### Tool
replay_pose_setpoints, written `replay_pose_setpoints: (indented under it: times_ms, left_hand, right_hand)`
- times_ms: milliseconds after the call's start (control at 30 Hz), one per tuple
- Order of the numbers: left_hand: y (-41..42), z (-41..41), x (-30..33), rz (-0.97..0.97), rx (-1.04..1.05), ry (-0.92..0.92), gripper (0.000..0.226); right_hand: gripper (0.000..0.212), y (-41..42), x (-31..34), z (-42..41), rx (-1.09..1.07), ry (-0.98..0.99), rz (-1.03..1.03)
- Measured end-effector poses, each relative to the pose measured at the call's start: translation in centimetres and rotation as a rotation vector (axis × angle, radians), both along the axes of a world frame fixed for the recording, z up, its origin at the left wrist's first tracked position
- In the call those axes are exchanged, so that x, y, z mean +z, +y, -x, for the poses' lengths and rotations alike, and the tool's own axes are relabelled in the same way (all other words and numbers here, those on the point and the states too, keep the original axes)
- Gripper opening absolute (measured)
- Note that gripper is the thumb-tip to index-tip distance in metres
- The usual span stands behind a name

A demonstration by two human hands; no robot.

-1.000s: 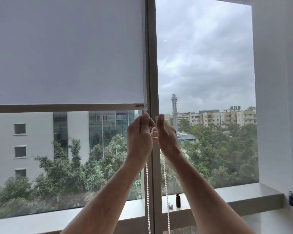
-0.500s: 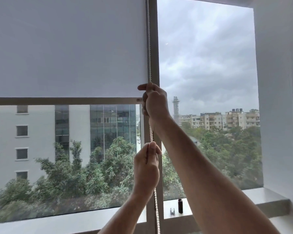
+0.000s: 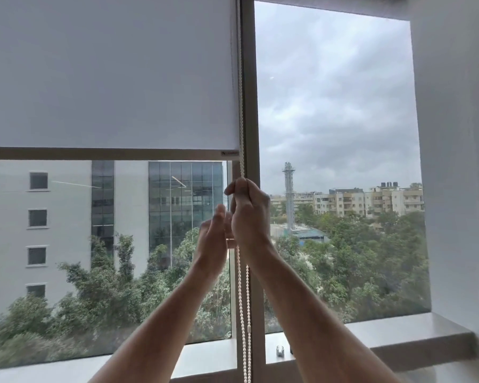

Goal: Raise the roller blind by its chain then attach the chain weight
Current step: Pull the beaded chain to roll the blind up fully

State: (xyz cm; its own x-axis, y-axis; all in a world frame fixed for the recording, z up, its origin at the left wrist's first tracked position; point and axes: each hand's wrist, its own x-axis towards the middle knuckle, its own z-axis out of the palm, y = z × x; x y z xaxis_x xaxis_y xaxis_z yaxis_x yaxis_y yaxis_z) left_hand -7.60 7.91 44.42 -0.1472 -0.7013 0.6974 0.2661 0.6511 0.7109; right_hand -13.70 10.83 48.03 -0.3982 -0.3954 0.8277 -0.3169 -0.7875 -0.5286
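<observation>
The right hand (image 3: pixel 250 214) clamps its grip on the white beaded chain (image 3: pixel 241 111) beside the grey fabric roller blind (image 3: pixel 108 73); the left hand (image 3: pixel 215 233) reaches up, fingers apart.

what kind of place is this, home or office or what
Probably an upper-floor room in an office or flat; I cannot tell which. A roller blind half covers a large window, its bead chain hangs by the frame, and treetops and buildings lie below the sill.

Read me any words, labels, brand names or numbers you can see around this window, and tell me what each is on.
Small dark label at the right end of the grey metal bottom bar of the white fabric roller blind: too small and blurred to read.
No other text shows.
</observation>
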Motion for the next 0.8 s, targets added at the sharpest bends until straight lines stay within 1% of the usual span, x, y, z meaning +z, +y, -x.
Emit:
replay_pose_setpoints:
  times_ms: [100,200,267,333,400,500,600,667,700,767,800]
  left_hand:
    - [-0.2,-0.5,3.8,-0.028,-0.076,0.072,0.046]
    - [0.6,-0.6,7.6,0.035,-0.158,0.042,0.043]
    - [1.8,-0.3,9.7,0.049,-0.159,0.021,0.040]
    - [2.8,0.6,11.0,0.031,-0.137,0.046,0.036]
    - [3.0,1.6,11.4,0.039,-0.074,0.121,0.035]
    - [3.3,2.6,11.1,0.137,0.088,0.191,0.041]
    - [4.6,2.9,10.3,0.235,0.178,0.178,0.040]
    - [5.0,3.0,9.2,0.258,0.207,0.160,0.038]
    - [5.0,2.9,8.6,0.259,0.211,0.154,0.037]
    - [4.8,2.5,7.3,0.238,0.205,0.142,0.037]
    - [4.7,2.3,6.8,0.225,0.191,0.139,0.036]
  right_hand:
    - [0.041,0.0,-2.4,0.1,0.047,0.016,0.022]
    - [0.034,-0.5,-5.0,0.3,0.061,0.014,0.009]
    - [0.034,-0.9,-6.1,0.4,0.097,-0.011,-0.011]
    - [0.035,-0.7,-6.7,0.4,0.130,-0.004,-0.009]
    - [0.038,-0.4,-6.7,0.3,0.178,0.017,0.002]
    - [0.046,-0.3,-6.3,0.6,0.251,0.021,-0.052]
    - [0.032,-0.1,-5.8,1.7,0.391,0.094,-0.199]
    - [0.040,0.3,-5.1,2.7,0.474,0.140,-0.287]
    - [0.046,0.4,-4.6,3.2,0.515,0.120,-0.304]
    - [0.059,0.6,-3.2,4.1,0.567,0.062,-0.283]
    - [0.062,0.6,-2.3,4.4,0.546,0.046,-0.256]
